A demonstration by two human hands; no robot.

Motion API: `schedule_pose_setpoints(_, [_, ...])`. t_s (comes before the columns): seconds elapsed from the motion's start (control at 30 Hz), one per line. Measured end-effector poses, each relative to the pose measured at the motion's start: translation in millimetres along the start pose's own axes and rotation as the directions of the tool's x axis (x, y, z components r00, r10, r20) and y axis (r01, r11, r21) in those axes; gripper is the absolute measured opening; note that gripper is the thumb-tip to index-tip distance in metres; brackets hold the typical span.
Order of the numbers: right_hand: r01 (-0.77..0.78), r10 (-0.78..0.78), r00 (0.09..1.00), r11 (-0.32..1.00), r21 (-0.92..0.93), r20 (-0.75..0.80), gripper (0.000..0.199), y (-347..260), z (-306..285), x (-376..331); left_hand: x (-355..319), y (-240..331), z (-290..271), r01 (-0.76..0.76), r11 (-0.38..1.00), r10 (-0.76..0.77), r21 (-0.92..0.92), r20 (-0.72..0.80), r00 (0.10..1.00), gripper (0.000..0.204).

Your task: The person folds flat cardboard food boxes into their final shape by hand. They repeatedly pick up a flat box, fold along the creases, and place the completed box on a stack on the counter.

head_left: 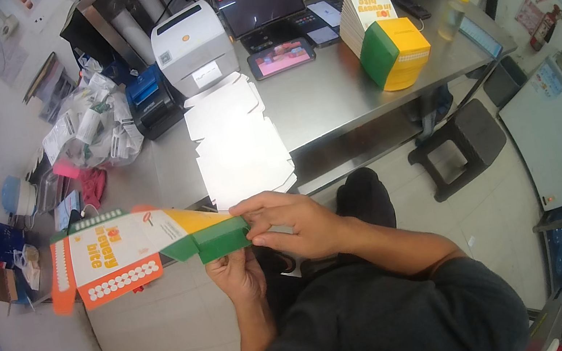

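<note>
A partly folded paperboard food carton (116, 247), white, orange, yellow and green, stretches out to the left in front of me. My left hand (239, 274) pinches its green flap from below, the fingers partly hidden behind the board. At the carton's right end, my right hand (296, 223) has its fingers and thumb closed on the green and yellow edge. The green panels are bent at their creases there, while the white and orange end lies spread out. Beyond the hands, a stack of flat white carton blanks (234, 135) rests on the steel table (318, 107).
Several folded cartons (394, 54) stand nested at the table's right. A label printer (193, 48), laptop (262, 9), tablet (281, 58) and yellow-capped bottle (454, 14) occupy the back. Plastic bags (97, 127) lie at left. A dark stool (457, 147) stands on the floor at right.
</note>
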State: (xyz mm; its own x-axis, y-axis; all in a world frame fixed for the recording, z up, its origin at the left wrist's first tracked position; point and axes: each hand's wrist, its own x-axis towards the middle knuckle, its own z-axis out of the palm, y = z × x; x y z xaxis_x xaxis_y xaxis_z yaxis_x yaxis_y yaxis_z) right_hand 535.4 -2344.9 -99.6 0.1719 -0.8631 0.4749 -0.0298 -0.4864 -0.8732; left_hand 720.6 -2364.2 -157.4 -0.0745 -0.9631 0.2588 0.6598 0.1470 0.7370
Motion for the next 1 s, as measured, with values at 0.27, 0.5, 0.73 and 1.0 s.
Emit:
schedule_pose_setpoints(0.27, [0.165,-0.184,0.977,0.972,-0.168,-0.107,0.013,-3.3,11.8,2.8,2.2,1.6,11.3,-0.045,0.998,0.044,0.052,0.029,0.999,0.022])
schedule_pose_setpoints(0.5, [0.129,-0.18,0.975,0.936,-0.327,-0.132,0.013,4.7,11.6,5.5,1.5,5.6,22.4,0.063,0.997,-0.065,0.035,0.055,0.996,0.032])
schedule_pose_setpoints(0.73, [0.037,-0.045,0.999,0.923,-0.382,-0.011,0.038,2.8,-1.0,10.8,7.8,24.9,24.7,0.126,0.851,-0.132,0.51,-0.024,0.991,0.037])
schedule_pose_setpoints(1.0, [0.136,-0.141,0.99,0.937,-0.321,0.01,0.068,-13.2,0.1,16.9,1.9,24.0,14.6,-0.068,0.763,-0.112,0.643,0.236,0.965,0.051])
